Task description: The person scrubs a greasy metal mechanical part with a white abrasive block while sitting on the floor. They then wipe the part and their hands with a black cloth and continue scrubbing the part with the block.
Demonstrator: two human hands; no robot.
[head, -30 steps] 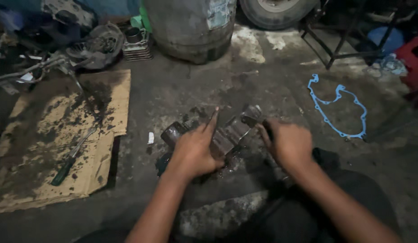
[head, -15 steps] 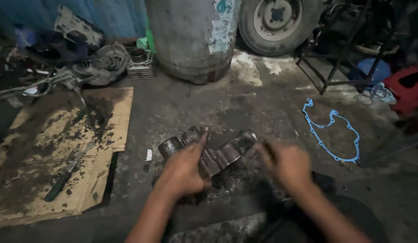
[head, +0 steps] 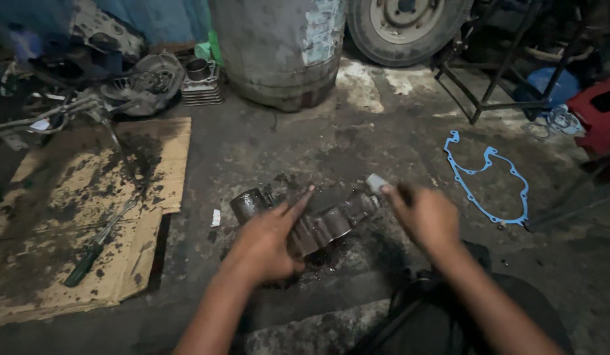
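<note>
Head view shows a greasy metal casing (head: 311,223) lying on its side on the concrete floor (head: 305,144), directly in front of the person and between both hands. The left hand (head: 269,240) rests flat on the casing's near face, fingers apart and extended, forefinger pointing up along the top edge; it presses rather than grips. The right hand (head: 426,217) sits at the casing's right end, fingers pinched together on a small pale piece (head: 376,182) held just above that end; what the piece is cannot be told, as it is blurred. An oily dark patch lies under the casing. In my judgement, the step in hand is work on the casing's right end with that pale piece, and it is best done with the left palm bearing down firmly so the casing does not roll on its rounded barrels, and with the right hand kept close and square to the end face, since the grease makes slipping likely. To the left, well apart, a stained cardboard sheet (head: 75,217) carries a green-handled screwdriver (head: 94,246). A blue gasket (head: 492,181) lies on the floor to the right, near but not touching the hand. A steel drum (head: 279,46) and a wheel (head: 410,26) stand at the back, with engine parts (head: 147,82) heaped at back left.
</note>
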